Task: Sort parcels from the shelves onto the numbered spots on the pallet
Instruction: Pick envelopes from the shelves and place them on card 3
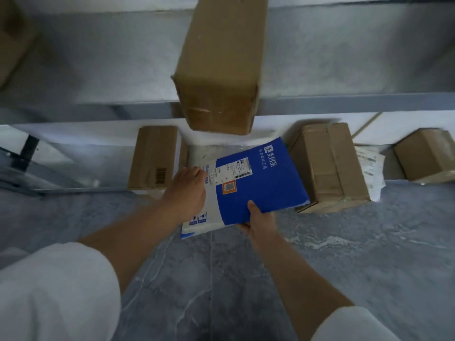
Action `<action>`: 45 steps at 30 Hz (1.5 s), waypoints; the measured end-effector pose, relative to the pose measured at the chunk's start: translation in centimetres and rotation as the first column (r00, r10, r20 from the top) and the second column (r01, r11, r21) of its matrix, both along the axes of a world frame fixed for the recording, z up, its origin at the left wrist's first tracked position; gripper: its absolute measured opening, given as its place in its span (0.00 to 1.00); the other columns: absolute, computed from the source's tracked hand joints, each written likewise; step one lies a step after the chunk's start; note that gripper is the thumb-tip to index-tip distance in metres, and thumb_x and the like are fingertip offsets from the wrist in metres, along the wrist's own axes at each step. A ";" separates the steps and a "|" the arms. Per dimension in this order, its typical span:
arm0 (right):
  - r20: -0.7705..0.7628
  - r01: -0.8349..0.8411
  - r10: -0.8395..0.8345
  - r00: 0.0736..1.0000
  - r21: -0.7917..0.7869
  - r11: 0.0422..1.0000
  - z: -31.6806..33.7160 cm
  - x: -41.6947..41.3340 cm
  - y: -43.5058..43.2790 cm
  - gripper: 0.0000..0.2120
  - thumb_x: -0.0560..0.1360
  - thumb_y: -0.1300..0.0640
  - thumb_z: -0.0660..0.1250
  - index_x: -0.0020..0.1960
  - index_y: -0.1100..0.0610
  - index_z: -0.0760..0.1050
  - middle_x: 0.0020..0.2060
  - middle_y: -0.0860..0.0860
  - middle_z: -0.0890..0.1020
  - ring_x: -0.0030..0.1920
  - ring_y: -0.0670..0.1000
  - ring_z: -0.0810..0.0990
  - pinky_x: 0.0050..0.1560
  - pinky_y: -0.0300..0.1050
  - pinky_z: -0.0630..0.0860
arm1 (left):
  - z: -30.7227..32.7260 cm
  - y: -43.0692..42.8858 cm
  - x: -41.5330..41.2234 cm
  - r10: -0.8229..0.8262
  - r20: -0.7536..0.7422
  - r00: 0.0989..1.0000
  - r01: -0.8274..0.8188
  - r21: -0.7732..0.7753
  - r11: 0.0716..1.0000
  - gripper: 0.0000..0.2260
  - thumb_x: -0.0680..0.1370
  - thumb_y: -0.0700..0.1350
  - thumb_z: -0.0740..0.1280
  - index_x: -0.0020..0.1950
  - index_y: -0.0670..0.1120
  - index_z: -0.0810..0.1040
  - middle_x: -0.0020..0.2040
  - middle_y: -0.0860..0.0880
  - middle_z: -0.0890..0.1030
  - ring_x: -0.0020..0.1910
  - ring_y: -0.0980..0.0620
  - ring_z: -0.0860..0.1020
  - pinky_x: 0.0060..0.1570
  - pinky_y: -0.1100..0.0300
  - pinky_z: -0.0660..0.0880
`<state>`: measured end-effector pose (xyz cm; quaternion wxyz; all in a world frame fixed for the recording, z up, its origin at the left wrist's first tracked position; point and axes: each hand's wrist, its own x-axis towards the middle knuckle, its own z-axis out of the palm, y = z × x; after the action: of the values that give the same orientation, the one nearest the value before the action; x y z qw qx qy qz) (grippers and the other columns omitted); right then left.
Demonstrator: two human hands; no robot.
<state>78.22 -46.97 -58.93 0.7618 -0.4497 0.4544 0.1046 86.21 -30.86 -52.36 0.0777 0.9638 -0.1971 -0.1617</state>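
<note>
A flat blue-and-white parcel (261, 183) with a shipping label juts out from the lowest shelf (73, 143). My right hand (258, 222) pinches its near blue edge, thumb on top. On the parcel's white left part lies my left hand (187, 190), palm down with the fingers bent over the label area. Brown cartons flank it: a small one with a barcode (154, 157) at left and a taped one (330, 166) at right. The pallet is not in view.
A long brown carton (221, 65) overhangs the upper shelf (344, 104) right above the parcel. Another carton (426, 156) and a white bag (370, 168) sit at the far right of the lower shelf. Grey marbled floor (369, 242) lies below.
</note>
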 end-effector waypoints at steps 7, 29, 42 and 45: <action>-0.112 -0.075 0.080 0.991 0.047 0.996 12.4 -5.8 -3.5 0.23 0.78 0.62 0.65 0.71 0.55 0.65 0.65 0.57 0.75 0.61 0.64 0.77 0.47 0.61 0.77 | 11.7 -0.6 -4.3 0.151 -0.163 0.975 -0.163 -0.059 0.985 0.17 0.79 0.41 0.63 0.67 0.43 0.69 0.63 0.46 0.72 0.61 0.48 0.71 0.62 0.53 0.71; 0.094 -0.580 0.588 0.803 0.344 0.738 36.6 -22.8 -16.0 0.27 0.72 0.59 0.71 0.69 0.59 0.70 0.63 0.56 0.79 0.63 0.57 0.78 0.61 0.56 0.76 | 29.5 -1.9 -23.7 0.497 -0.806 0.322 -0.861 -0.031 0.507 0.36 0.71 0.73 0.55 0.63 0.46 0.75 0.54 0.43 0.83 0.51 0.43 0.82 0.60 0.45 0.75; 0.175 -0.484 0.469 0.866 0.052 0.874 56.0 -23.7 -20.1 0.20 0.75 0.49 0.68 0.65 0.54 0.74 0.58 0.54 0.82 0.55 0.56 0.83 0.47 0.54 0.82 | 48.7 -9.1 -31.2 0.347 -0.893 0.285 -0.948 -0.316 -0.036 0.21 0.76 0.58 0.67 0.60 0.45 0.79 0.49 0.43 0.85 0.46 0.41 0.84 0.50 0.40 0.79; 0.209 -0.443 0.436 0.876 -0.012 0.896 60.2 -23.6 -17.4 0.19 0.75 0.48 0.69 0.63 0.53 0.75 0.56 0.54 0.83 0.54 0.58 0.83 0.52 0.58 0.80 | 54.5 -8.0 -32.5 0.420 -0.849 0.321 -0.897 -0.414 -0.151 0.18 0.75 0.57 0.69 0.56 0.46 0.80 0.48 0.43 0.85 0.47 0.39 0.84 0.51 0.38 0.78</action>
<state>54.60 -64.41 1.30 0.7690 -0.5357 0.2572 0.2357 53.68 -38.84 2.11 0.6940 0.6184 0.3290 -0.1667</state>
